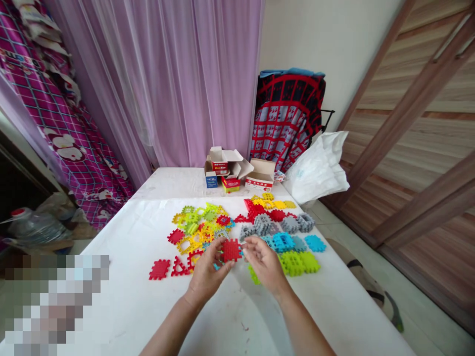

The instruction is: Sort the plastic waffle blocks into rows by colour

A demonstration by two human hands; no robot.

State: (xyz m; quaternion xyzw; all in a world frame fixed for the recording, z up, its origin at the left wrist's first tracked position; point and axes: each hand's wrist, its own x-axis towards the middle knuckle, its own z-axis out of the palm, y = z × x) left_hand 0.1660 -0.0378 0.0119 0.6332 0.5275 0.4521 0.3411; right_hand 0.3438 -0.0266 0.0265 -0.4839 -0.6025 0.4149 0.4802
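A red square building tile with toothed edges is held up in my left hand, between its thumb and fingers. At the tile's right edge is my right hand, fingers loosely curved and apart; I see nothing held in it. Left of my left hand lie another red square tile, a red triangle piece and a red frame piece, partly covered. Beside and beyond my right hand are lime green tiles and blue tiles.
A mixed heap of yellow and green pieces lies beyond my hands. Grey pieces, red pieces and yellow pieces are grouped at the right. Opened cardboard boxes stand at the back, near a white plastic bag.
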